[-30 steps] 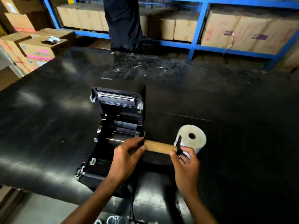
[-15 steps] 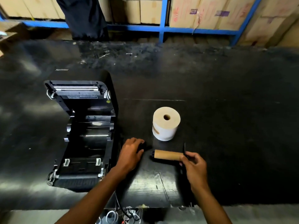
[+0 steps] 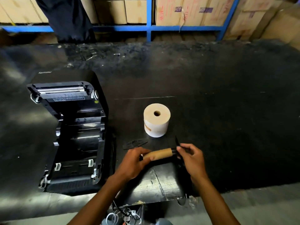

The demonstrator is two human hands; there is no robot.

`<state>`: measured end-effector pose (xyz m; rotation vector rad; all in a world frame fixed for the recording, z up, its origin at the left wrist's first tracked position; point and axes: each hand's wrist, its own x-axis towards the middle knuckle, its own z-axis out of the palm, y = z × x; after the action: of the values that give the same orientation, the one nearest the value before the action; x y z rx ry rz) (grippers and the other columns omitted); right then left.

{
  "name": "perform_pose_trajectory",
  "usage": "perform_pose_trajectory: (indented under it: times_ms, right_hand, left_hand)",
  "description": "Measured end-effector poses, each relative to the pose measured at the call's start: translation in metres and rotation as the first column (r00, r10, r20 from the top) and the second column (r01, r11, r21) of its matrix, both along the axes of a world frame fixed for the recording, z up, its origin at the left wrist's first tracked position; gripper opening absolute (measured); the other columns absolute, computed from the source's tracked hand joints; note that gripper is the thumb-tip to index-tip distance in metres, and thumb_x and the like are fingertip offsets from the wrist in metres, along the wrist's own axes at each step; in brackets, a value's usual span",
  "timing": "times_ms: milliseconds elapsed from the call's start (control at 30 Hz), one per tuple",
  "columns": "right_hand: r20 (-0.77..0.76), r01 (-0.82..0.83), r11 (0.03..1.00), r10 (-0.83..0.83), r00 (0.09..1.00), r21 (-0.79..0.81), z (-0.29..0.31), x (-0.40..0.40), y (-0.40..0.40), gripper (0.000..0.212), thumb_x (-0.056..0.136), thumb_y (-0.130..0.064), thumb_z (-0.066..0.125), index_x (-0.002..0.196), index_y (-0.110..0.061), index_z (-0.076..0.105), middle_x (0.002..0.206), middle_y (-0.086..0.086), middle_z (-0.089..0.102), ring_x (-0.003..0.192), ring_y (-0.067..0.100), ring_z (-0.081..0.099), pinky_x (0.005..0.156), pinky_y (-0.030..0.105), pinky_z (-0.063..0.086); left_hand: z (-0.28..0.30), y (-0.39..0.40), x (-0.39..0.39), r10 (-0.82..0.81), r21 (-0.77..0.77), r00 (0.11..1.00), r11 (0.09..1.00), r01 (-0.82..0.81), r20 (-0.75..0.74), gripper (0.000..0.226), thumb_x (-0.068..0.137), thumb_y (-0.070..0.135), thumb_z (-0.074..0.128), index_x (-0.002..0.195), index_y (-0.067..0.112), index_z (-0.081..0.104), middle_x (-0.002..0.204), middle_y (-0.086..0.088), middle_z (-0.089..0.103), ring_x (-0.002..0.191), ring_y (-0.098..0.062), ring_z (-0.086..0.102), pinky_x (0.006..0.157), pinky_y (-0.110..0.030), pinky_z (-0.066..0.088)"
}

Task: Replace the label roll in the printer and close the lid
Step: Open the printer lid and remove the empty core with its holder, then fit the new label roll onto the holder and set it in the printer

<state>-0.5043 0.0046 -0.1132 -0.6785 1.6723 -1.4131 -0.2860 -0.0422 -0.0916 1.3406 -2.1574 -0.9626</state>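
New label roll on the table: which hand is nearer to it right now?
Close call, probably the right. The right hand sits just in front of the new label roll, slightly to its right, pinching the spindle end; the left hand grips the empty cardboard core slightly left.

Cardboard core point(image 3: 158, 154) between left hand point(image 3: 133, 161) and right hand point(image 3: 191, 157)

Printer point(image 3: 71, 135) is all black with a silver bar up top and small white clips. Table point(image 3: 227, 111) is black too, scuffed grey. Label roll point(image 3: 156, 121) is cream white, the empty cardboard tube point(image 3: 159, 154) brown. Shelf frame point(image 3: 149, 28) is bright blue, boxes point(image 3: 168, 10) tan with red scribbles.
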Motion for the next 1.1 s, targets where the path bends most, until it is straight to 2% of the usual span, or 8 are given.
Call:
perform_pose_trajectory:
  times_ms: [167,400,567,667,833,967,1033,1100]
  right_hand:
    - [-0.1,0.163,0.986,-0.159,0.982,0.042,0.003,-0.054,-0.006,0.017,0.083,-0.005,0.067,0.099,-0.001,0.066,0.076,0.005,0.065,0.062,0.01,0.06,0.05,0.006,0.047]
    - [-0.171,-0.085,0.985,0.111,0.979,0.152,-0.008,-0.016,-0.004,0.01,0.075,0.002,0.073,0.084,-0.002,0.07,0.066,0.003,0.063,0.06,0.01,0.056,0.051,0.003,0.043]
    - [-0.239,-0.1,0.977,0.145,0.96,0.189,-0.019,0.012,-0.006,0.009,0.074,-0.006,0.075,0.08,-0.01,0.069,0.076,0.007,0.068,0.074,0.02,0.063,0.071,0.027,0.05]
    - [-0.343,-0.136,0.965,0.209,0.916,0.224,-0.015,0.006,-0.007,0.016,0.071,-0.021,0.079,0.083,-0.016,0.07,0.087,0.008,0.069,0.079,0.018,0.064,0.074,0.028,0.049]
    - [-0.455,-0.123,0.968,0.214,0.864,0.221,0.023,-0.013,-0.037,0.028,0.076,-0.027,0.074,0.1,-0.013,0.071,0.099,0.01,0.069,0.089,0.02,0.064,0.078,0.025,0.046]
    - [-0.547,-0.225,0.971,0.233,0.804,0.083,0.06,-0.002,-0.078,0.044,0.078,-0.032,0.071,0.119,-0.02,0.062,0.126,0.01,0.055,0.113,0.024,0.055,0.094,0.033,0.045]
    - [-0.605,-0.337,0.921,0.385,0.697,0.197,0.068,0.009,-0.096,0.06,0.074,-0.044,0.071,0.129,-0.028,0.054,0.149,0.012,0.034,0.134,0.028,0.037,0.108,0.039,0.035]
    - [-0.617,-0.399,0.857,0.513,0.596,0.327,0.067,0.021,-0.106,0.068,0.07,-0.053,0.071,0.131,-0.035,0.047,0.155,0.012,0.019,0.137,0.032,0.031,0.11,0.044,0.035]
  left_hand:
    - [-0.005,-0.005,0.013,0.22,-0.11,0.974,0.971,-0.214,0.047,0.027,0.085,0.031,0.066,0.106,0.015,0.071,0.099,-0.008,0.073,0.083,-0.024,0.065,0.074,-0.039,0.052]
    - [-0.013,-0.012,-0.004,0.203,-0.111,0.966,0.976,-0.187,0.161,0.031,0.087,0.035,0.061,0.112,0.017,0.067,0.108,-0.008,0.07,0.099,-0.028,0.06,0.083,-0.037,0.047]
    - [-0.023,-0.011,-0.008,0.189,-0.094,0.955,0.981,-0.172,0.229,0.036,0.084,0.038,0.063,0.116,0.02,0.065,0.113,-0.005,0.069,0.107,-0.026,0.056,0.089,-0.037,0.045]
    - [-0.02,-0.016,-0.009,0.23,-0.093,0.956,0.972,-0.216,0.182,0.037,0.084,0.037,0.064,0.116,0.018,0.066,0.114,-0.005,0.069,0.109,-0.025,0.057,0.092,-0.036,0.045]
    - [0.006,-0.046,-0.023,0.421,0.156,0.897,0.903,-0.4,-0.138,0.027,0.09,0.031,0.059,0.105,0.012,0.069,0.096,-0.003,0.071,0.097,-0.021,0.068,0.08,-0.026,0.047]
    - [0.018,-0.067,-0.036,0.527,0.489,0.818,0.79,-0.37,-0.231,0.035,0.095,0.047,0.04,0.089,0.023,0.064,0.101,-0.005,0.065,0.092,-0.021,0.062,0.084,-0.036,0.051]
    - [0.022,-0.071,-0.044,0.579,0.641,0.767,0.705,-0.302,-0.276,0.042,0.095,0.053,0.032,0.103,0.025,0.062,0.099,0.001,0.061,0.087,-0.014,0.057,0.076,-0.032,0.048]
    - [0.02,-0.073,-0.046,0.588,0.698,0.763,0.665,-0.266,-0.27,0.053,0.095,0.056,0.027,0.124,0.024,0.056,0.106,0.0,0.061,0.095,-0.016,0.057,0.082,-0.033,0.045]
